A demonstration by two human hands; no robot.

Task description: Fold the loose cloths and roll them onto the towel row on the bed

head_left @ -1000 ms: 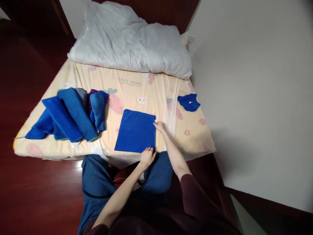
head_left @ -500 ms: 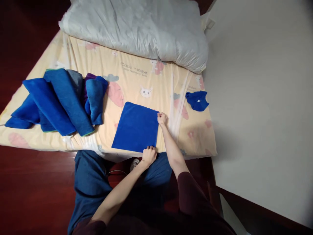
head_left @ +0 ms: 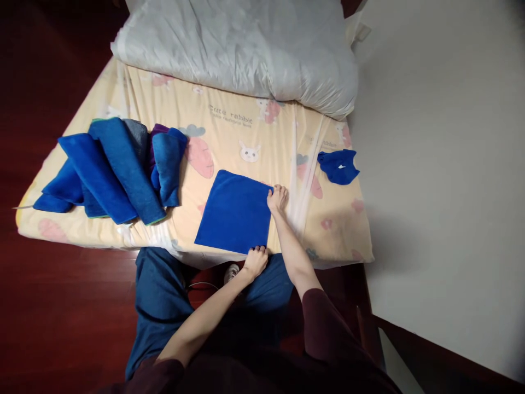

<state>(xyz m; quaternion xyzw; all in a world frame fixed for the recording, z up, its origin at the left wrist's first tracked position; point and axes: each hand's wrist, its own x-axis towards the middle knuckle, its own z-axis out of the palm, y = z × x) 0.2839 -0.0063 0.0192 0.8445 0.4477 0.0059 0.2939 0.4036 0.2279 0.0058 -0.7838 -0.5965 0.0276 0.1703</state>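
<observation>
A blue cloth towel (head_left: pixel 235 210) lies flat, folded into a rough square at the front of the bed. My left hand (head_left: pixel 256 261) is closed on its near right corner, fingers curled over the edge. At the far right corner, my right hand (head_left: pixel 278 198) touches the towel's side with the thumb over the edge and the other fingers apart on the sheet. Left of the towel is a pile of folded cloths, among them a bright blue one (head_left: pixel 98 178), a teal one with green edging (head_left: pixel 127 169) and a grey one (head_left: pixel 137 134).
A patterned yellow sheet covers the bed (head_left: pixel 229 142). A bulky grey-white quilt (head_left: pixel 246 49) lies across the far side. A small crumpled blue cloth (head_left: pixel 339 167) rests near the right edge, beside the pale wall (head_left: pixel 443 164). Dark red floor (head_left: pixel 65 306) shows at left.
My right hand's fingers have loosened from a pinch at the towel's far corner and spread apart. My left hand stays at the near corner. The whole view has shifted slightly.
</observation>
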